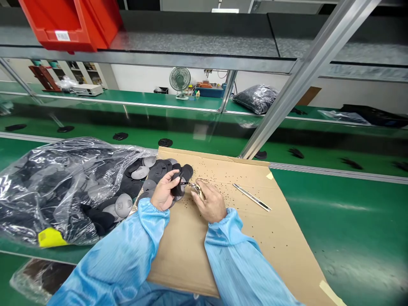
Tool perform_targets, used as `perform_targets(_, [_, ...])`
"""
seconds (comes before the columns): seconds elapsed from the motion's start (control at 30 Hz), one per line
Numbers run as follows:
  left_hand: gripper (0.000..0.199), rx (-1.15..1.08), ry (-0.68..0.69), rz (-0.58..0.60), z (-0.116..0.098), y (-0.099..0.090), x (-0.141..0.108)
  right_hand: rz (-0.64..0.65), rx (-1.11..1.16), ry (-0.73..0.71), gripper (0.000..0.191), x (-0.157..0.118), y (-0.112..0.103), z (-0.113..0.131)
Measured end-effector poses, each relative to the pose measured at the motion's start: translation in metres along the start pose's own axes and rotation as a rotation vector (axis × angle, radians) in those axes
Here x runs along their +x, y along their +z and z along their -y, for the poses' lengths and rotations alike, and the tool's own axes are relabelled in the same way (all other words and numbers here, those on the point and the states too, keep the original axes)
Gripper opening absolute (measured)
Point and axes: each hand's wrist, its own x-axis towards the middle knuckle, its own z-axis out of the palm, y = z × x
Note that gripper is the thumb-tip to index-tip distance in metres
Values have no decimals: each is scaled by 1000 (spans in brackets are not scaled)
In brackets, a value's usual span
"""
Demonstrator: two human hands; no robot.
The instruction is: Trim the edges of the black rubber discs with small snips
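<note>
**Pliers (200,193) held up to the edge of one black disc (176,189)**

In the head view, the left hand (164,193) has its grip closed on the black disc, thumb and fingers pinching it above the cardboard sheet (188,250), just beside the pile of discs (159,170). The disc is turned on edge, its long axis running roughly up and down in the view, and a thin dark strip points from it to the right.

The right hand (211,204) has its grip wrapped around the one pair of pliers. Their nose points left toward the strip, the long axis slanting from upper left to lower right; whether the jaws touch the strip is too small to tell.

One knife (251,197) lies on the cardboard to the right, slanting down toward the right. Black crumbs (228,197) are scattered around, too many to count. One large clear bag (73,170) of discs, too overlapped to count, sits on the left, with one yellow label (51,237). Behind the green counter (344,212) stands one fan (180,79); one red bin (98,25) is on the shelf (197,36) above.
</note>
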Motion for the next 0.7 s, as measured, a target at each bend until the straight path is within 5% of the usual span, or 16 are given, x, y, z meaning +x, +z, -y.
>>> perform_targets(0.7, [45,22,-40,42,1,-5,1,43,-136,-67,30,1,-2,-1])
